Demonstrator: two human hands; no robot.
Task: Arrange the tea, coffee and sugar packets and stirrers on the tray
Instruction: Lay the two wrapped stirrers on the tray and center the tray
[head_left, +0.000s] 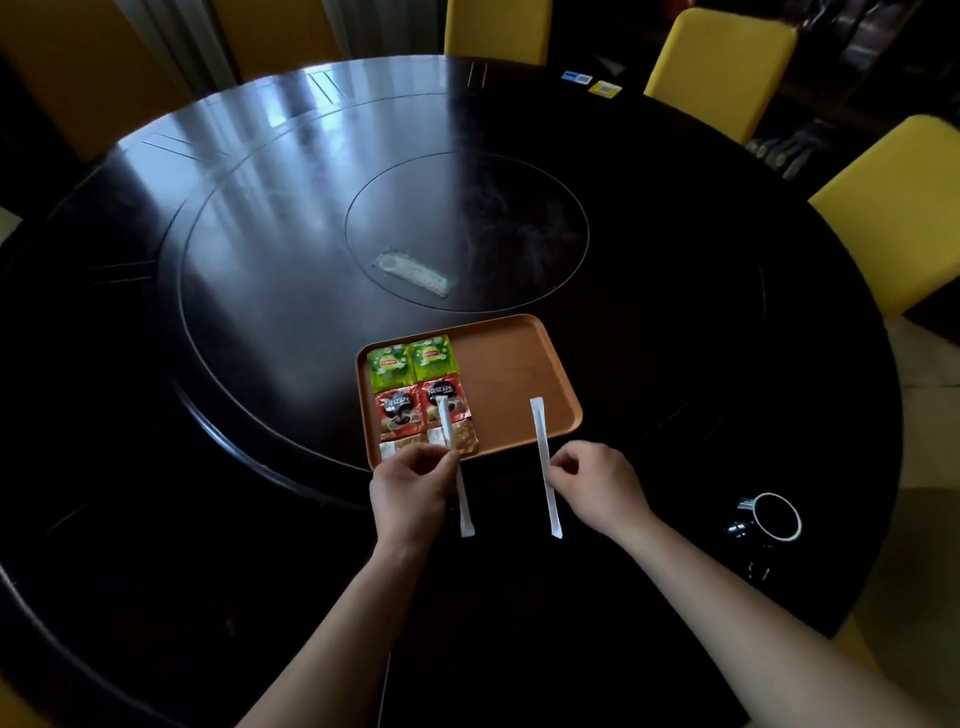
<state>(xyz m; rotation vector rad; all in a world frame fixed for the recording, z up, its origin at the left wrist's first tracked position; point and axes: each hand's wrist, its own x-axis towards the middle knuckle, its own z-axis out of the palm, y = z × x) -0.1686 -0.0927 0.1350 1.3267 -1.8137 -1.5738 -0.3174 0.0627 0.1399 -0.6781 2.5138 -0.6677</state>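
An orange tray (511, 364) lies on the dark round table. On its left half sit two green tea packets (410, 361), two red coffee packets (402, 410) and brown sugar packets (467, 439) in rows. My left hand (410, 488) pinches a white wrapped stirrer (464, 506) whose far end lies over the right coffee packet. My right hand (597, 486) pinches a second white wrapped stirrer (543, 447) whose far end reaches over the tray's bare right half.
A dark mug with a white rim (776, 517) stands on the table to the right of my right hand. A clear plastic packet (413, 273) lies on the table's centre disc. Yellow chairs (717, 67) ring the far and right sides.
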